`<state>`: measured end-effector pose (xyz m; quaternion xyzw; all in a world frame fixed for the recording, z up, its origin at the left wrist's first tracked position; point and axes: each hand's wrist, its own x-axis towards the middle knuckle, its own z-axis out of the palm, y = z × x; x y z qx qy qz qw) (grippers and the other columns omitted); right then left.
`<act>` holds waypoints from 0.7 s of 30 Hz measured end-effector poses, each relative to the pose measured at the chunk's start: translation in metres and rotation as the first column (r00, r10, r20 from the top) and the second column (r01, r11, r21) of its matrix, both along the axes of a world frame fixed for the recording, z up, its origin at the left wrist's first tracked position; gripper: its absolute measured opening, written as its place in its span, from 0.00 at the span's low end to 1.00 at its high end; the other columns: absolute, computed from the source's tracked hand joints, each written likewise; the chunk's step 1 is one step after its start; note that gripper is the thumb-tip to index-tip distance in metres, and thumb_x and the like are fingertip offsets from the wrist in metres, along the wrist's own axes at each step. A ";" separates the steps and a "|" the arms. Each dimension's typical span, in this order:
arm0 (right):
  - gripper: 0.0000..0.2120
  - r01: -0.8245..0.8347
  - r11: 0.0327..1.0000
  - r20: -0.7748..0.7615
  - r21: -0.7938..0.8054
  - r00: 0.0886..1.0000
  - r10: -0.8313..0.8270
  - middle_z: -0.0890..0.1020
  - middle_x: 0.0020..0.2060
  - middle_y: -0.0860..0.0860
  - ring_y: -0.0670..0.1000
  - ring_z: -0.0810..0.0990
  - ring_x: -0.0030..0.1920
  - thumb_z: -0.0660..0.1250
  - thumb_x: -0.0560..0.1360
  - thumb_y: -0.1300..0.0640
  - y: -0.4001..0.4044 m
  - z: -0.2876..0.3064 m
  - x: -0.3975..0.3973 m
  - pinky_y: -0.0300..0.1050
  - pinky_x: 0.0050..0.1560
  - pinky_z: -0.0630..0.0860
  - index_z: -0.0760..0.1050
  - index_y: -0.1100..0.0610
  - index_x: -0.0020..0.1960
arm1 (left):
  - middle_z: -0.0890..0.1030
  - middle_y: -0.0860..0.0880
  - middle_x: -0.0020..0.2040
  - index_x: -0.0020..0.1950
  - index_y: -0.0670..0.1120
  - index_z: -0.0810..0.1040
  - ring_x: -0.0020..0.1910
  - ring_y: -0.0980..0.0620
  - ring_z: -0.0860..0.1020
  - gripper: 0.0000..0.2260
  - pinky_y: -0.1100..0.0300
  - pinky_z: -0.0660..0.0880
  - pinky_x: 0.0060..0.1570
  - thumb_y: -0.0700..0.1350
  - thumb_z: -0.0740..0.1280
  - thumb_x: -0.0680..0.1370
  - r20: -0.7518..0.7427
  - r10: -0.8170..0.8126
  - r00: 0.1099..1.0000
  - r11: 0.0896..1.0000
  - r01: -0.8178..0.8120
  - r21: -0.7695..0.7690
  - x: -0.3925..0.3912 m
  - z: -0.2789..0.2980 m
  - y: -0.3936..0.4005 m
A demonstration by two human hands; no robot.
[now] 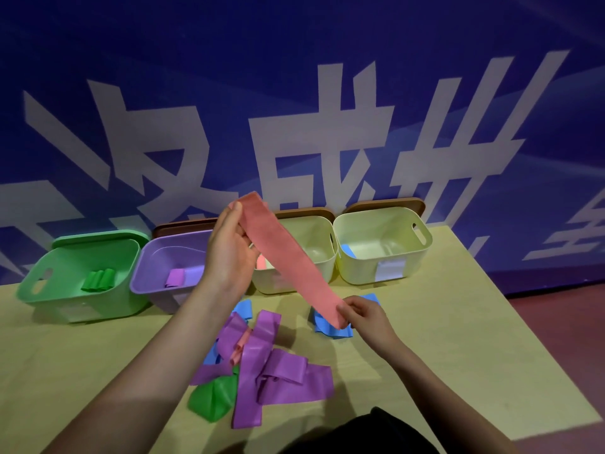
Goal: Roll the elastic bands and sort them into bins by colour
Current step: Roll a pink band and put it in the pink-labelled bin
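Matt stretchy pink band, glossy plastic bins, smooth pale wooden table

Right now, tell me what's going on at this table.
A person holds a pink elastic band stretched between the left hand and right hand, not yet rolled. Purple bands, blue and green ones lie loose on the table. The green bin and purple bin already hold rolls.

Four bins line the table's far edge: one green bin, one purple bin and two cream bins. One pink band hangs stretched between two hands, the left hand and the right hand. Three green rolls sit in their bin, one purple roll in its own.
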<state>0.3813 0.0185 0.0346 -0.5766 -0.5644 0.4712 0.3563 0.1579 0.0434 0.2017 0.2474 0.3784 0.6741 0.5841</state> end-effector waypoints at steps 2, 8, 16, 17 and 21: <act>0.04 -0.050 0.998 0.032 -0.048 0.998 0.052 0.83 0.41 0.47 0.43 0.80 0.43 0.67 0.77 0.58 0.001 0.001 0.001 0.37 0.48 0.72 0.81 0.55 0.47 | 0.82 0.51 0.45 0.53 0.49 0.76 0.47 0.55 0.81 0.07 0.60 0.76 0.46 0.46 0.59 0.82 -0.061 -0.020 0.998 1.000 0.020 0.002 0.008 0.004 -0.006; 0.08 0.095 0.991 -0.042 0.098 0.995 -0.092 0.80 0.55 0.44 0.39 0.76 0.55 0.67 0.77 0.54 0.000 0.042 -0.011 0.36 0.54 0.72 0.78 0.48 0.56 | 0.80 0.50 0.44 0.47 0.50 0.80 0.44 0.54 0.78 0.06 0.58 0.72 0.46 0.44 0.64 0.79 -0.365 -0.028 0.931 0.999 0.042 0.029 0.029 -0.004 -0.022; 0.03 -0.048 0.910 -0.187 0.412 0.973 0.136 0.82 0.40 0.45 0.46 0.80 0.43 0.70 0.74 0.62 -0.010 0.124 -0.040 0.38 0.48 0.76 0.79 0.56 0.46 | 0.81 0.49 0.42 0.43 0.51 0.82 0.45 0.50 0.77 0.09 0.51 0.73 0.48 0.44 0.64 0.79 -0.534 -0.077 0.842 0.995 0.101 0.015 0.034 -0.019 -0.040; 0.04 -0.066 0.911 -0.178 0.406 0.972 0.150 0.81 0.37 0.45 0.45 0.79 0.40 0.71 0.74 0.64 -0.010 0.126 -0.042 0.37 0.45 0.75 0.79 0.57 0.43 | 0.80 0.48 0.41 0.42 0.51 0.82 0.44 0.49 0.76 0.10 0.51 0.72 0.47 0.43 0.64 0.79 -0.534 -0.087 0.841 0.993 0.113 0.016 0.033 -0.019 -0.042; 0.06 -0.045 0.933 -0.230 0.357 0.964 0.134 0.79 0.33 0.46 0.47 0.77 0.36 0.70 0.74 0.66 -0.009 0.126 -0.046 0.45 0.41 0.77 0.77 0.58 0.40 | 0.80 0.47 0.40 0.40 0.53 0.82 0.42 0.49 0.76 0.12 0.54 0.74 0.44 0.42 0.64 0.79 -0.511 -0.112 0.852 0.990 0.142 0.020 0.034 -0.018 -0.047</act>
